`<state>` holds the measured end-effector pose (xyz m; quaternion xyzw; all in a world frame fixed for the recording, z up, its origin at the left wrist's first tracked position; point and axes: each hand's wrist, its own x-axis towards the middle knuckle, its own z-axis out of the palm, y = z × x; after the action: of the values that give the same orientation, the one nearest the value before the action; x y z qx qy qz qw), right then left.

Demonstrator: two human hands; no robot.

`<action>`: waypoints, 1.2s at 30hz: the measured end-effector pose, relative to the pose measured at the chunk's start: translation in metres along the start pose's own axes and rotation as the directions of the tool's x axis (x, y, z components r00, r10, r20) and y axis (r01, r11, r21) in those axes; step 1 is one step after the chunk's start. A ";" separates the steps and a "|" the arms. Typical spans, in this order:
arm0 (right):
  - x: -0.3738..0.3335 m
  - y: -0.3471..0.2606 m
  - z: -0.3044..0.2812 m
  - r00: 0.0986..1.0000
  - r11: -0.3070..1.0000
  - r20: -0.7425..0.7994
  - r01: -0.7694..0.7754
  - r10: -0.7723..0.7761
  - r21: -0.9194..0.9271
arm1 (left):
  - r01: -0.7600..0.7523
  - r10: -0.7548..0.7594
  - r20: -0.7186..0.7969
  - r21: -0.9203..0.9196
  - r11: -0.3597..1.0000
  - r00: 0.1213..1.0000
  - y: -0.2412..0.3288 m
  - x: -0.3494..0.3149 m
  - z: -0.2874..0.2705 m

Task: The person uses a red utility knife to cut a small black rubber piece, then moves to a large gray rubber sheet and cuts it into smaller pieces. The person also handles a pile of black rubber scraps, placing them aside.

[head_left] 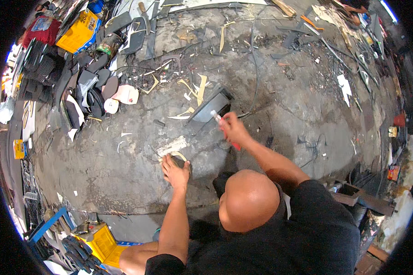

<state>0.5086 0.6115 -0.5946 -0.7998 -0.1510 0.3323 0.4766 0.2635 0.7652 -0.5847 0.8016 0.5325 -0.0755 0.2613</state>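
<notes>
We find the right hand (235, 129) closed around a red-handled tool (223, 128), its metallic head over the near edge of the dark slab (209, 110); we cannot tell whether the two touch. The curved cream strip (180, 155) lies on the floor to the left of the slab and nearer the person. The left hand (175, 170) has its fingers laid on it; whether they pinch it or merely press, we cannot tell. Cream scraps (201, 90) lie just beyond the slab's left side.

In our judgement, good handling calls for a firm grip on the handle, the strip held flat and still, and left fingertips kept clear of the tool's path. We also advise keeping the scraps off the slab's face.
</notes>
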 end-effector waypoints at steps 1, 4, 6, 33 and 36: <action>0.005 -0.005 -0.004 0.992 0.997 -0.123 -0.028 0.036 0.065 | 0.002 -0.002 0.008 0.000 1.000 1.000 -0.002 0.000 0.000; 0.004 -0.032 -0.008 0.969 0.976 -0.248 0.052 0.001 0.211 | 0.017 -0.018 0.019 0.009 1.000 1.000 -0.008 -0.001 -0.001; 0.006 -0.003 -0.009 0.979 0.998 -0.190 0.068 -0.070 -0.017 | 0.022 -0.022 0.004 0.005 1.000 1.000 -0.002 -0.002 0.001; 0.059 -0.083 -0.050 0.762 0.386 0.544 0.648 -0.352 -0.657 | -0.017 0.016 -0.011 -0.004 1.000 1.000 -0.001 0.002 -0.002; 0.086 -0.077 -0.051 0.687 0.270 0.677 0.726 -0.262 -0.633 | 0.004 -0.004 0.027 0.002 1.000 1.000 -0.002 0.001 -0.002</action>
<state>0.6118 0.6642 -0.5446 -0.7297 -0.6519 0.2041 0.0290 0.2624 0.7678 -0.5839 0.7997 0.5303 -0.0873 0.2677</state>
